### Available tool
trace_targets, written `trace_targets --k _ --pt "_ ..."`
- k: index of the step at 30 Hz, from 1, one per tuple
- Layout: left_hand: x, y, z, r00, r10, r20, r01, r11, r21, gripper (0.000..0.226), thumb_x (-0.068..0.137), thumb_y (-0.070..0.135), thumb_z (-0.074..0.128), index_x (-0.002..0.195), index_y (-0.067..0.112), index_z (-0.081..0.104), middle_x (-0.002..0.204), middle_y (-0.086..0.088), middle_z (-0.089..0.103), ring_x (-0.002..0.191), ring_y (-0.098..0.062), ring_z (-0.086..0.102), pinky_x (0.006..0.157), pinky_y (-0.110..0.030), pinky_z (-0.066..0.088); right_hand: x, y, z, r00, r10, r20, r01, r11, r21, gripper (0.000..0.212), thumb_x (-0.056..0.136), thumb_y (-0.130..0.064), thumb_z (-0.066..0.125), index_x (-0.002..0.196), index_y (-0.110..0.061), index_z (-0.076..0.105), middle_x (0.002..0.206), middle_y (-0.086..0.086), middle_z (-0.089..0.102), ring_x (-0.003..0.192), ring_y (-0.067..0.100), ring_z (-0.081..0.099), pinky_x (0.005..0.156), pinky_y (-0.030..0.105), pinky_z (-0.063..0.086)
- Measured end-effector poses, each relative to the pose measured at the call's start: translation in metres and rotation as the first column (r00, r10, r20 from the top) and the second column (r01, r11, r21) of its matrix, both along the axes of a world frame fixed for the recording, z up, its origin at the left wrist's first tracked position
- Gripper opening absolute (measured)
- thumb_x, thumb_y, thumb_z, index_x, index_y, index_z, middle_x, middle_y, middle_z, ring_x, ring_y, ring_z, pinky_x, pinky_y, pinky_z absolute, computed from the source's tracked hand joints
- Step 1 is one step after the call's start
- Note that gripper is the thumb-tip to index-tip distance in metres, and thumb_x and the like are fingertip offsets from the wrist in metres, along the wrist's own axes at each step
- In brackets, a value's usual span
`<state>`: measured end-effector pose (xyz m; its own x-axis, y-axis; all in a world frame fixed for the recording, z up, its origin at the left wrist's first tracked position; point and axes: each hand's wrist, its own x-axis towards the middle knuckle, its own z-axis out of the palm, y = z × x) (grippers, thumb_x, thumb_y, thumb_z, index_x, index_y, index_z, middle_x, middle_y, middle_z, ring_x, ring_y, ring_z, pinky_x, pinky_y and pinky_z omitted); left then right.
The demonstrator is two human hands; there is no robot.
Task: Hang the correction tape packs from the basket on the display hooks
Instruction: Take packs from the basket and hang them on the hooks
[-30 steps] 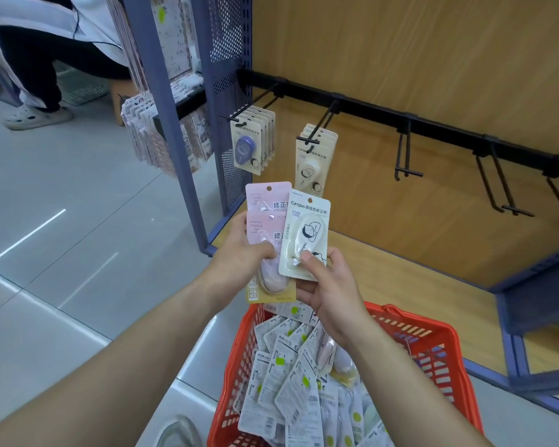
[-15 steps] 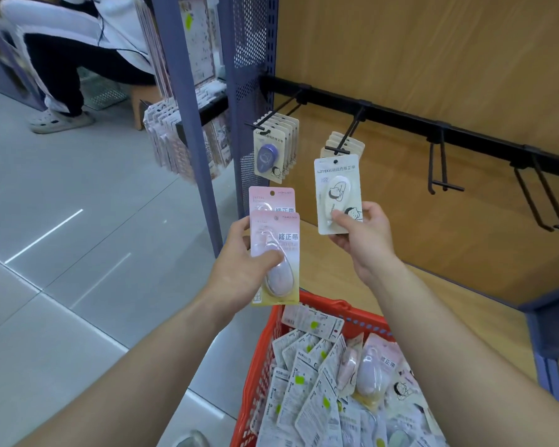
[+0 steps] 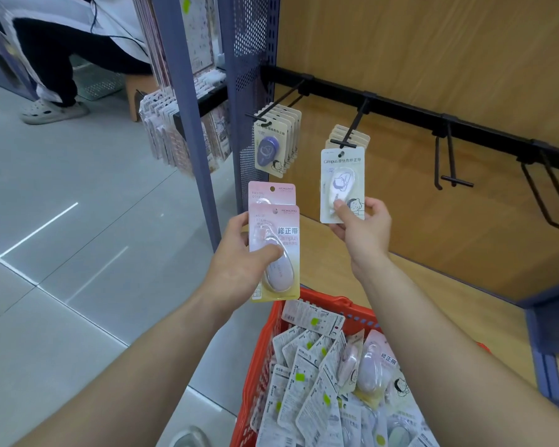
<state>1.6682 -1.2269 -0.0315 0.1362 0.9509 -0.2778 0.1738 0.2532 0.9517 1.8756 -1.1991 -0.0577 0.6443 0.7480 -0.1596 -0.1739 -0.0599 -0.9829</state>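
Observation:
My right hand [image 3: 360, 225] pinches a white correction tape pack [image 3: 342, 175] by its lower edge, its hang hole just below the tip of the second display hook [image 3: 347, 141], where similar packs hang behind. My left hand [image 3: 242, 256] grips two pink correction tape packs [image 3: 273, 243], stacked and upright, below the first hook [image 3: 265, 119] that carries several packs with a purple tape. The red basket [image 3: 262, 359] below holds several more packs.
Two bare black hooks [image 3: 452, 179] [image 3: 549, 201] stick out from the black rail [image 3: 410, 112] on the wooden back panel. A blue perforated post [image 3: 249, 75] stands at the left of the hooks. A person squats on the tiled floor at top left.
My right hand lifted the white pack away from the pink ones and up to the second hook's tip. My left hand stayed holding the pink packs. The camera moved closer to the hooks.

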Motion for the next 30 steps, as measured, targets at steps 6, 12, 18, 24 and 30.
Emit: trace_targets --k 6,12,18,24,30 --pt "0.007 0.001 0.002 1.0 -0.018 -0.005 0.018 1.0 0.019 0.057 0.09 0.017 0.075 0.138 0.032 0.047 0.122 0.011 0.072 0.109 -0.015 0.07 0.102 -0.048 0.054 0.009 0.036 0.002 0.995 -0.022 0.093 0.042 0.973 -0.225 0.036 0.091 -0.03 0.077 0.115 -0.019 0.052 0.117 0.001 0.068 0.096 0.025 0.072 0.082 0.04 0.063" --pt "0.013 0.005 0.003 0.998 -0.046 0.045 0.044 0.999 0.032 0.051 0.088 0.018 0.079 0.131 0.029 0.053 0.118 0.011 0.073 0.104 -0.007 0.071 0.095 -0.037 0.056 -0.006 -0.026 -0.001 0.957 0.15 0.25 -0.071 0.951 -0.3 0.028 0.096 -0.031 0.067 0.12 -0.019 0.06 0.112 0.0 0.069 0.094 0.02 0.064 0.079 0.034 0.05" --pt "0.017 0.002 0.001 0.996 -0.079 0.038 0.076 0.995 0.058 0.049 0.084 0.017 0.084 0.126 0.021 0.058 0.113 0.007 0.075 0.103 -0.011 0.072 0.093 -0.039 0.059 -0.036 -0.083 0.005 0.84 0.527 0.126 -0.512 0.848 -0.135 0.016 0.095 -0.027 0.071 0.106 -0.015 0.069 0.097 0.002 0.076 0.08 0.01 0.072 0.071 0.026 0.055" --pt "0.026 -0.005 0.005 0.992 -0.114 0.06 0.111 0.992 0.064 0.03 0.091 0.02 0.077 0.119 0.021 0.065 0.106 0.003 0.078 0.094 -0.018 0.076 0.086 -0.048 0.063 -0.027 -0.097 0.002 0.902 0.429 0.04 -0.424 0.9 -0.098 0.016 0.092 -0.022 0.075 0.104 -0.013 0.07 0.1 0.009 0.079 0.093 0.026 0.076 0.092 0.048 0.059" --pt "0.044 -0.01 0.001 0.982 -0.191 -0.014 0.191 0.975 0.115 0.022 0.096 0.01 0.069 0.102 0.031 0.066 0.104 0.004 0.077 0.1 -0.018 0.073 0.096 -0.045 0.057 0.018 -0.129 0.004 0.981 0.181 0.065 -0.179 0.983 -0.037 0.015 0.096 -0.016 0.069 0.108 -0.01 0.064 0.094 0.005 0.08 0.081 0.018 0.074 0.069 0.035 0.06"
